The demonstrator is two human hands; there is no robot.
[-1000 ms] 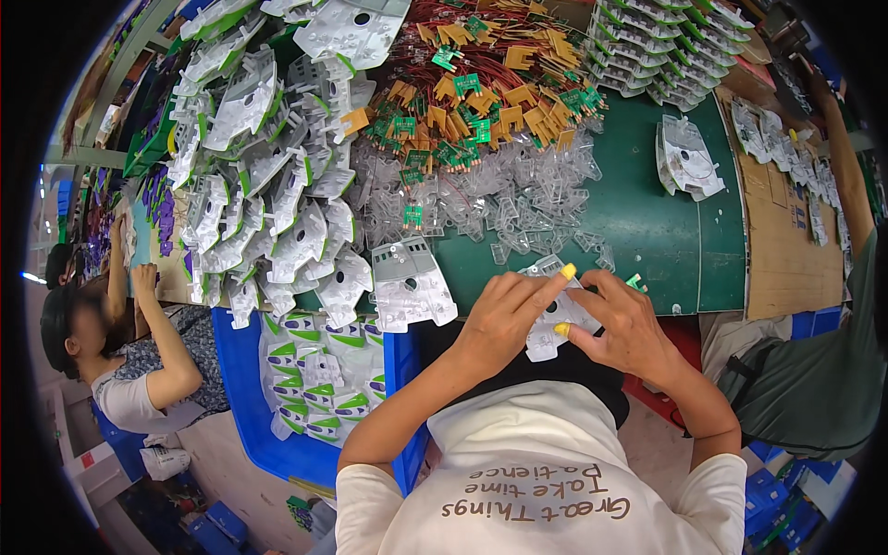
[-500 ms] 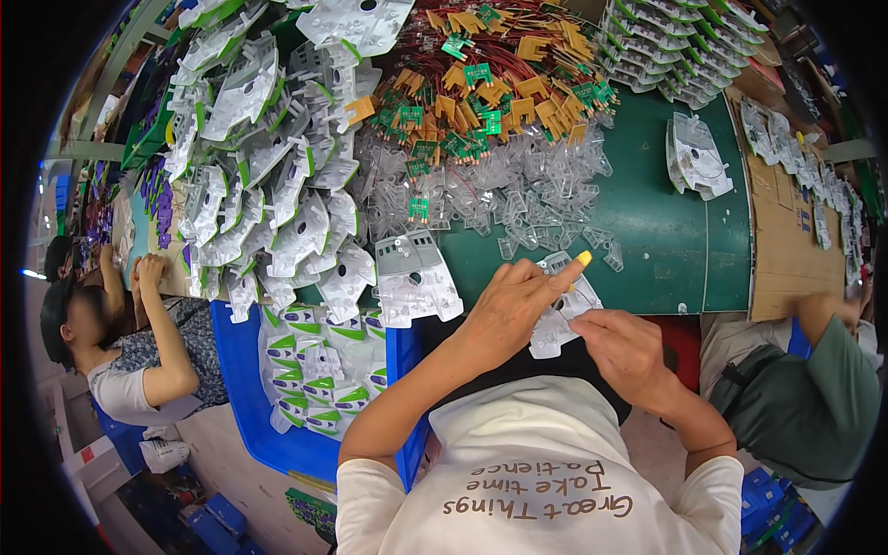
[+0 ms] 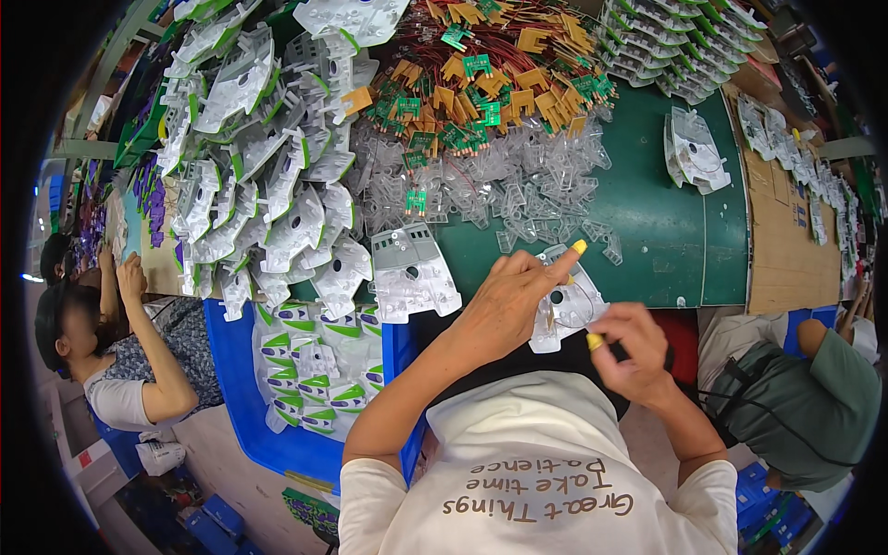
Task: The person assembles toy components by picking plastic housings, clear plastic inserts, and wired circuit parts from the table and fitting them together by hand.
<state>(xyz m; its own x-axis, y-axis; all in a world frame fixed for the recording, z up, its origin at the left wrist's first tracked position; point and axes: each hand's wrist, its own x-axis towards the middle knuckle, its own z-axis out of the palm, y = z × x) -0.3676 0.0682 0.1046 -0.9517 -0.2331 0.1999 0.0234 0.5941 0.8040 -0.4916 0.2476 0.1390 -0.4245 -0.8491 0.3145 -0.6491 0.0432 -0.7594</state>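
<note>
My left hand (image 3: 507,310) grips a white plastic housing (image 3: 572,307) at the table's front edge. Its yellow-capped finger lies over the housing's top, and its thumb is partly hidden. A dark round hole and a thin wire show on the housing's face. Just off the lower right edge is my right hand (image 3: 638,350), slightly blurred, its yellow-capped thumb apart from the curled fingers; I make out nothing between them. Another white housing (image 3: 413,273) lies at the table edge left of my left hand.
Stacked white-and-green housings (image 3: 268,176) rise at left. Behind lie clear plastic pieces (image 3: 546,176) and a heap of green and tan circuit boards (image 3: 476,69) with red wires. A blue bin (image 3: 245,421) holds wrapped parts. More housings (image 3: 694,153) sit right. People work on both sides.
My right hand has moved right and down, away from the housing, with its thumb now showing. The left hand keeps its hold, and the housing has turned slightly.
</note>
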